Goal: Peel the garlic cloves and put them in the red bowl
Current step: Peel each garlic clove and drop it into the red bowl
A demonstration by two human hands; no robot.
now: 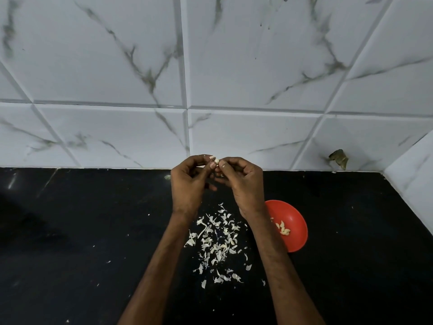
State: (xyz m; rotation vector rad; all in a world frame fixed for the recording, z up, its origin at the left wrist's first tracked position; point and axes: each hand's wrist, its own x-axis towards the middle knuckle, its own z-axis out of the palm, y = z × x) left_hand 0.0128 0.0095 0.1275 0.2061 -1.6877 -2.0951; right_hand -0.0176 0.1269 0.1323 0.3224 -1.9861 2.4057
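While both hands are raised at the centre of the frame, just in front of the foot of the marble-patterned tiled wall, a single garlic clove sits pinched between them. The left hand grips it from one side with curled fingers, the thumb tip pressed against it. The right hand closes on it from the other side, fingers bent in, so that the tips of both hands meet around the clove. Only a small pale part of the clove shows above them. How much skin is left on it is hard to tell at this size, though a flake seems to stand off its top.

In the lower middle of the frame a scatter of papery skins lies on the black worktop. The red bowl stands right of centre, partly behind the right forearm, with a few peeled cloves lying in it.

The clove should handle as light, small and firm, and probably a little tacky once bare. It is best held by its flanks in one hand while a nail of the other lifts the skin at the tip or root end. The skin looks thin and brittle, likely to come off in flakes rather than in one piece.
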